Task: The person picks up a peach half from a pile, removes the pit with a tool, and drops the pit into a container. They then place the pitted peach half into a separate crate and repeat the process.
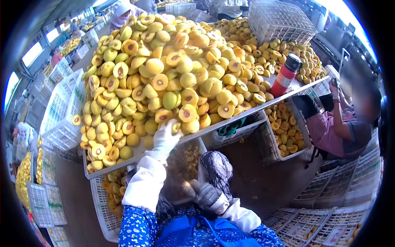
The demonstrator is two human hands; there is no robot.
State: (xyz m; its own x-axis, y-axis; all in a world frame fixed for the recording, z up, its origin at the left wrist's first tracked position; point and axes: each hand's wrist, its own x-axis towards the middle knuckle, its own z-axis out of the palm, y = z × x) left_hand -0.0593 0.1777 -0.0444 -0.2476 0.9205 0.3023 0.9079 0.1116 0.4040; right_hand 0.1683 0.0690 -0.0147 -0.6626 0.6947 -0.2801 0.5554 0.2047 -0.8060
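Note:
A large heap of halved yellow peaches (152,70), several with the pit showing, covers the metal table in front of me. My left hand (166,138), in a white glove, reaches to the table's near edge, its fingers curled round a peach half (176,126). Lower down, over my lap, my right hand (207,194) wears a dark grey knitted glove. Its fingers are closed, with a blurred orange-brown shape at their tips that I cannot make out. Between my knees stands a crate (202,145) of peach pieces, partly hidden by my arms.
A red bottle (284,76) with a black lid stands on the table (238,113). White crates (66,109) stand at left; another crate (304,151) with peach pieces sits below the table. A seated person (335,127) works at right. Stacked crates (337,185) line the lower right.

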